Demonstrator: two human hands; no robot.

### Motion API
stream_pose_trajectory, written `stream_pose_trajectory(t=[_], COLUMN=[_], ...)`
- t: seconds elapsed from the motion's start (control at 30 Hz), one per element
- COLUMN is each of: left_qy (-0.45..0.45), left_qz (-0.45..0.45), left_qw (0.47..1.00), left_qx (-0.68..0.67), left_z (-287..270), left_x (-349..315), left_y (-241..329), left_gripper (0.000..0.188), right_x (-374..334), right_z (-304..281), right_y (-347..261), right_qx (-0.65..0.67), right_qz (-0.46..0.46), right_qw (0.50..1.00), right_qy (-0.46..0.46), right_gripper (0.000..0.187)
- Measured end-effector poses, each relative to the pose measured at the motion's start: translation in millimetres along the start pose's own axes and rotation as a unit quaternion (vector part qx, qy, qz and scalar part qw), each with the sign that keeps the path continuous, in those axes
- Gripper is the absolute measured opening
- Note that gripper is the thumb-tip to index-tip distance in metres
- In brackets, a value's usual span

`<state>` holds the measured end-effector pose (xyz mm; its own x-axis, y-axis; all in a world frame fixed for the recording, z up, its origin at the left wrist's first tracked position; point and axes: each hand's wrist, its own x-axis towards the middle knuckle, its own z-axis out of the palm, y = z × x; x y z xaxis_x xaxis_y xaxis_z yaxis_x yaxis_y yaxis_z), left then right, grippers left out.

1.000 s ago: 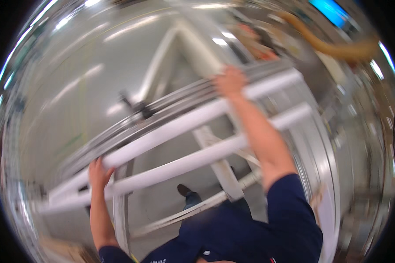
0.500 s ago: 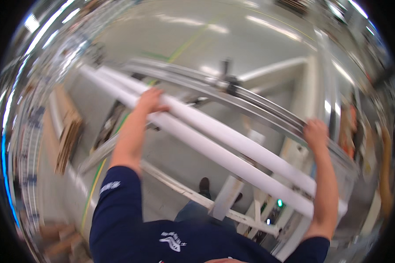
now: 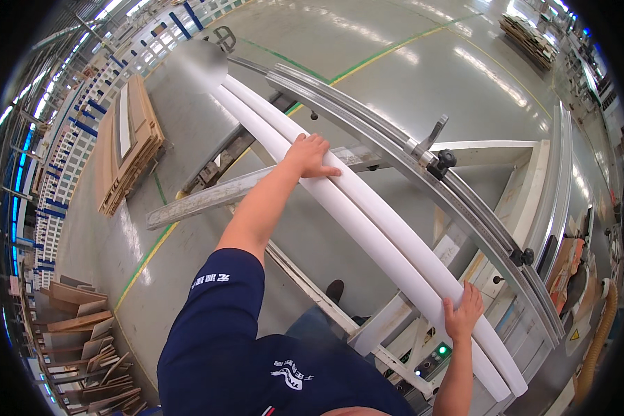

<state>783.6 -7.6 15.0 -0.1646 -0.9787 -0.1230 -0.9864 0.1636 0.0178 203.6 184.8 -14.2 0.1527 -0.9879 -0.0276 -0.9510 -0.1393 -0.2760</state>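
Note:
Two long white strips with rounded tops, a near strip (image 3: 374, 237) and a far strip (image 3: 390, 220), lie side by side. They slant from the upper left to the lower right across the machine frame; a blurred patch hides their far ends. My left hand (image 3: 312, 157) rests on top of them, thumb spread along the surface and fingers reaching over the far strip. Closer to their lower right ends, my right hand (image 3: 463, 313) lies across both, fingers stretched over the far strip and thumb raised. Neither hand is visibly wrapped around a strip.
Beyond the strips runs a metal rail (image 3: 388, 139) with a black clamp knob (image 3: 442, 163). A pale frame beam (image 3: 215, 197) crosses underneath. Stacked brown boards (image 3: 128, 149) stand at left, wood offcuts (image 3: 83, 347) lower left. A lit green button (image 3: 443, 350) sits near my right forearm.
My right hand has left the metal rail and now lies on the white strips. My left hand stays on them. The view has shifted and is sharper.

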Motion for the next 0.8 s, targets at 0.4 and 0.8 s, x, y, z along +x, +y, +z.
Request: stream_pose_trajectory(t=[0.4, 0.8], left_qy=[0.162, 0.086], left_qz=[0.151, 0.336], left_qw=[0.969, 0.938], left_qx=[-0.113, -0.019], left_z=[45, -3], left_x=[8, 120], left_y=[117, 512], left_gripper=[0.083, 0.124], right_x=[-6, -56], right_z=[-12, -100], right_y=[26, 353], right_qx=[0.129, -0.174], right_qz=[-0.02, 0.203], right_qw=[0.99, 0.925], right_qy=[0.049, 0.269], right_gripper=[0.082, 0.085])
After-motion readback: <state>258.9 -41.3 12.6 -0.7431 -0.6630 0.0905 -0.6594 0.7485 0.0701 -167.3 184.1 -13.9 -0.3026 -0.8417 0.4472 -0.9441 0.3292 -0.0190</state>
